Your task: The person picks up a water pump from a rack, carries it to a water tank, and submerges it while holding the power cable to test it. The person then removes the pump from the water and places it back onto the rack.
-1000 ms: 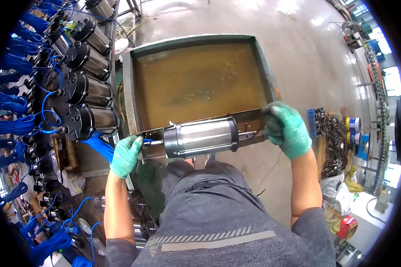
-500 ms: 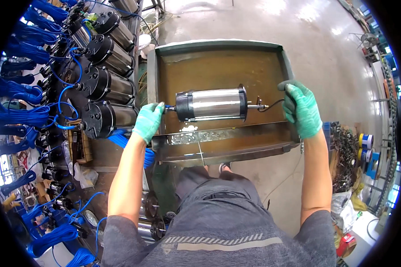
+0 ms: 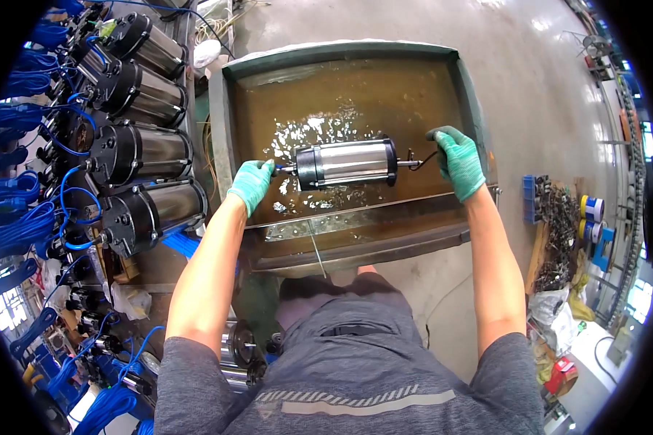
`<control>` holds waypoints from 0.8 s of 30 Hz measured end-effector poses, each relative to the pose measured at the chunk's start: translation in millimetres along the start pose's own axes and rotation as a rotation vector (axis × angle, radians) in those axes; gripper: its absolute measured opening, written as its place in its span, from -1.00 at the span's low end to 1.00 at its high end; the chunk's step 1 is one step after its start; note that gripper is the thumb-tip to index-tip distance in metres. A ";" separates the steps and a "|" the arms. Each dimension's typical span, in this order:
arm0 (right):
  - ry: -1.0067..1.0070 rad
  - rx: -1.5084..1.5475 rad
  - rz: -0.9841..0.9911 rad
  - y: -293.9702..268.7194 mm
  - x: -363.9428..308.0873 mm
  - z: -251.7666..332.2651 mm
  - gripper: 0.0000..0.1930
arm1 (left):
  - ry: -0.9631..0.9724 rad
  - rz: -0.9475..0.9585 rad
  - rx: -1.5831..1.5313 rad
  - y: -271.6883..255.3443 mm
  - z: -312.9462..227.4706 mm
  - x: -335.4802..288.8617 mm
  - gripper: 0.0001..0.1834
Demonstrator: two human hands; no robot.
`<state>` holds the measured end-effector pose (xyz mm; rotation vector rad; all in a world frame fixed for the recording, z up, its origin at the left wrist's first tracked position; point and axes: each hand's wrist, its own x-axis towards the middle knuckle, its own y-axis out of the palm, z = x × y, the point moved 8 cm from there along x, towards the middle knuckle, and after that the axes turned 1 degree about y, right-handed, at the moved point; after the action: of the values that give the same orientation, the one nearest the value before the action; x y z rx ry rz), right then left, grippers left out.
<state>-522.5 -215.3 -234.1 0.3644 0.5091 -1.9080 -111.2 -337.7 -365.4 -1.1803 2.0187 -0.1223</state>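
A shiny metal cylindrical motor [image 3: 352, 163] with black end caps lies level at the surface of the murky brown water in a green metal tank [image 3: 221, 145]. My left hand [image 3: 252, 186], in a green glove, is closed at the motor's left end, pinching the short blue cable that leaves the cap there. A thin metal fitting [image 3: 408, 164] juts from the right end, and a black hose [image 3: 426, 160] runs from it. My gloved right hand [image 3: 458, 161] is closed on that hose; its fingertips are partly hidden. White bubbles or glints [image 3: 315, 127] surround the motor.
Several similar motors [image 3: 141, 156] with blue cables stand along the left side. A metal ledge [image 3: 334, 220] crosses the tank's near part, with a thin rod [image 3: 317, 250] over it. Blue crates [image 3: 533, 199] and scrap [image 3: 556, 235] lie on the right.
The motor has gone down to the water, and bubbles or ripples now spread around it. Both hands moved down with it. The whole view has shifted slightly.
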 end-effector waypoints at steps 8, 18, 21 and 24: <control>-0.073 -0.144 0.015 -8.1 28.9 -42.9 -0.80 | -0.086 0.086 0.116 7.8 9.8 6.5 -0.60; -0.337 -0.235 0.020 -7.0 22.2 -62.4 -0.83 | 0.219 -0.264 0.280 -4.3 16.3 -27.2 -0.78; -0.465 -0.372 -0.120 -11.6 9.2 -73.4 -0.80 | 0.343 -0.462 0.245 0.9 -4.4 -59.8 -0.78; -0.497 -0.236 -0.251 -19.9 6.1 -79.6 -0.71 | 0.294 -0.461 0.388 6.0 -14.8 -70.0 -0.82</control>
<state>-542.0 -173.2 -302.1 -0.3382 0.4507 -2.0562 -106.6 -284.3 -317.7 -1.4034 1.8090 -0.9190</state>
